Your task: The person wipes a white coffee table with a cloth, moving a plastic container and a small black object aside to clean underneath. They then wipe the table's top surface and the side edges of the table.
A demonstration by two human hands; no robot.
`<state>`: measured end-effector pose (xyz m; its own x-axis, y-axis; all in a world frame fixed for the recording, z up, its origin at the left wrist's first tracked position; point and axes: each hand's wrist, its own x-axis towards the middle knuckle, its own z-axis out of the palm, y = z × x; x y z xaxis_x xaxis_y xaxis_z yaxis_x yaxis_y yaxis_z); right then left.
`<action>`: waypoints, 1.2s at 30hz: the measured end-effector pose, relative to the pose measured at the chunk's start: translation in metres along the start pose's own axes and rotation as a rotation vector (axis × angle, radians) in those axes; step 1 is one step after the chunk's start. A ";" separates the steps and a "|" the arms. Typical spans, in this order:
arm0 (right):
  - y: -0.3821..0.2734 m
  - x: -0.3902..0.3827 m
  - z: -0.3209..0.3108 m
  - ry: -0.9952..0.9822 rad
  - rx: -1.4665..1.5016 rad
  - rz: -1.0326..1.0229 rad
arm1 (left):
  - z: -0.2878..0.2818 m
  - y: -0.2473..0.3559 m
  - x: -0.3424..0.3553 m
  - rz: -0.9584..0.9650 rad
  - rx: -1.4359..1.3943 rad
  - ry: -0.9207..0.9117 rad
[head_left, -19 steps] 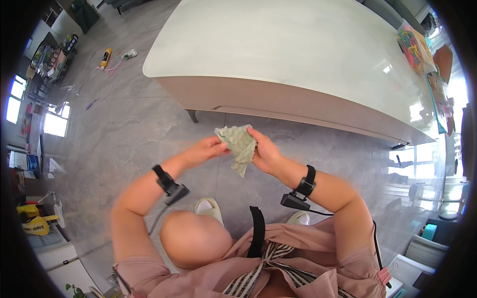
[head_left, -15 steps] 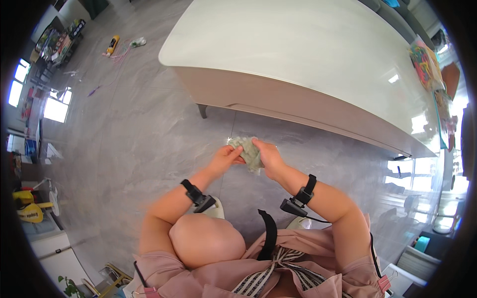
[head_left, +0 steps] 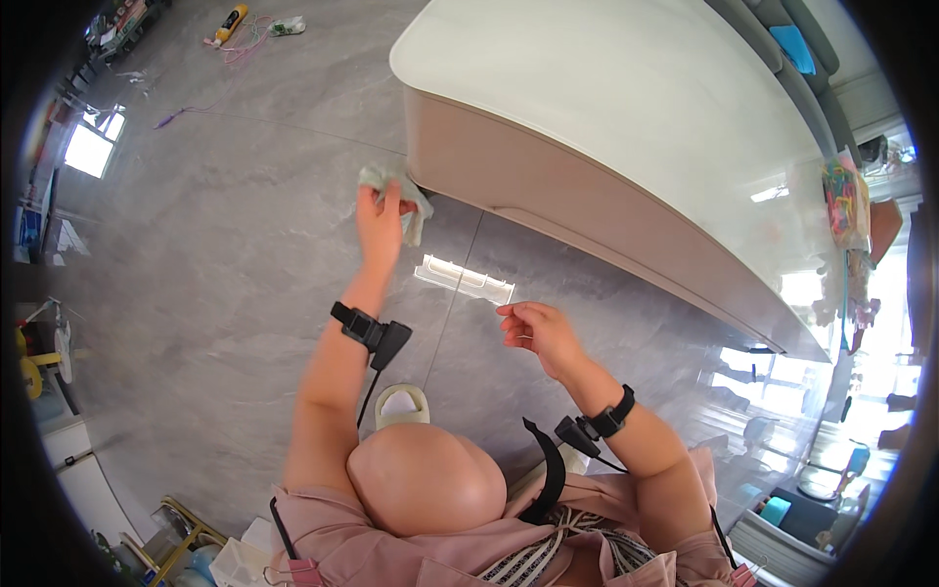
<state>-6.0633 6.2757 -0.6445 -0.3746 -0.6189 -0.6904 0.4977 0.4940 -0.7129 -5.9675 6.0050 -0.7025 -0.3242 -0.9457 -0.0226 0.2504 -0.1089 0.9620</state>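
The left hand [head_left: 380, 227] grips a pale green cloth [head_left: 421, 217] by the left corner of the white-topped counter [head_left: 606, 88]; the right hand [head_left: 541, 335], fingers curled, hovers over grey floor tiles [head_left: 245, 284].

White table [head_left: 606, 88] cut off at top edge; left hand [head_left: 380, 233] blurred, partly hiding cloth [head_left: 416, 227].

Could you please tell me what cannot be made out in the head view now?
In the head view:
Weave of the pale green cloth in the left hand: blurred.
Palm of the right hand: hidden by the hand's back.
Heel of the left slipper: hidden behind the knee.
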 end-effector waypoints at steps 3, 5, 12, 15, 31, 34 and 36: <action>-0.026 -0.028 0.011 0.022 -0.365 -0.354 | -0.003 0.001 0.018 -0.115 -0.362 -0.236; -0.063 -0.055 0.020 0.056 -0.753 -0.796 | -0.014 0.004 0.022 -0.179 -0.360 -0.232; -0.217 -0.100 0.016 0.416 -1.399 -1.601 | 0.005 -0.001 0.052 0.299 0.344 -0.247; -0.251 -0.068 0.025 0.342 -1.436 -1.513 | -0.003 0.001 0.044 0.211 0.410 -0.280; -0.272 -0.049 0.013 0.088 -1.602 -1.051 | 0.065 -0.026 0.129 0.031 0.077 -0.425; -0.271 -0.051 0.009 0.092 -1.598 -1.046 | 0.105 -0.039 0.179 0.049 0.281 -0.445; -0.271 -0.048 0.012 0.070 -1.577 -1.069 | 0.121 -0.047 0.215 0.061 0.409 -0.437</action>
<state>-6.1709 6.1648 -0.4166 -0.0455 -0.9960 0.0768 -0.9787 0.0291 -0.2033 -6.1591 5.8442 -0.7194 -0.6870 -0.7236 0.0668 -0.0628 0.1507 0.9866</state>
